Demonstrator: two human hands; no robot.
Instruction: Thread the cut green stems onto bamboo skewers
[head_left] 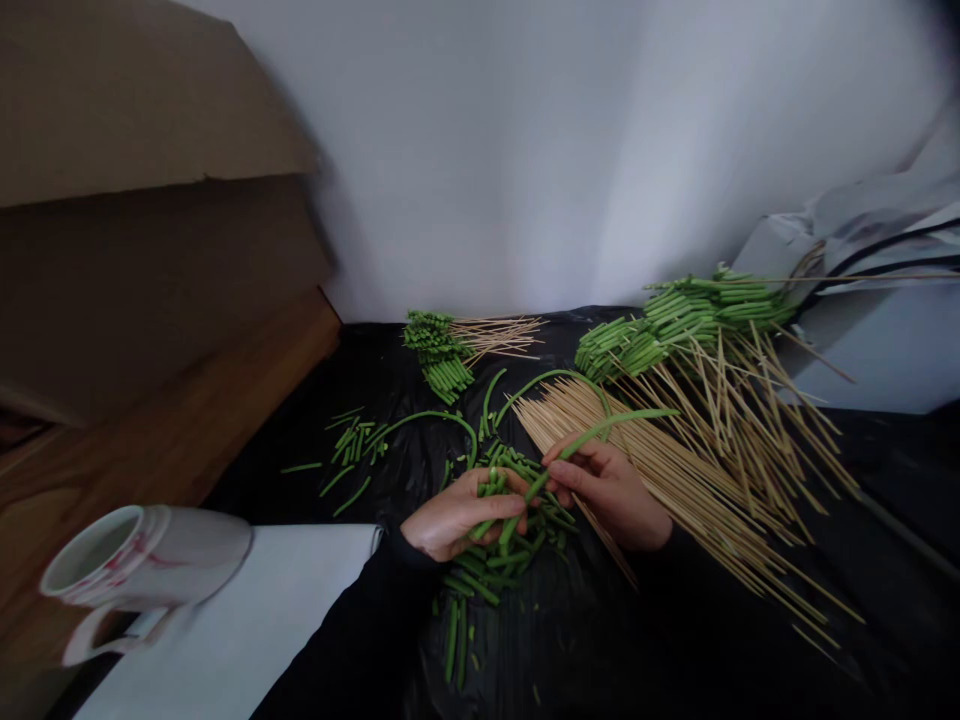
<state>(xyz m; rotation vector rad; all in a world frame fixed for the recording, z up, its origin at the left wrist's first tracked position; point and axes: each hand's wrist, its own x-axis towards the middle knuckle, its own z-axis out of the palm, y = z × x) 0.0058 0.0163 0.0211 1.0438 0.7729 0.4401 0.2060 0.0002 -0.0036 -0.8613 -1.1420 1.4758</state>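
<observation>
My left hand (457, 515) is curled around a small bunch of short green stem pieces (491, 490) above a heap of cut pieces (495, 560) on the black plastic sheet (600, 640). My right hand (611, 490) pinches a long green stem (600, 430) that arcs up to the right. The fingertips of both hands meet over the heap. A thick fan of bamboo skewers (712, 470) lies right beside my right hand.
Finished skewers threaded with green pieces lie in two piles, one at the back middle (442, 355) and one at the back right (675, 320). A white mug (127, 570) stands at the near left beside white paper (247, 620). Cardboard (135, 200) leans at the left.
</observation>
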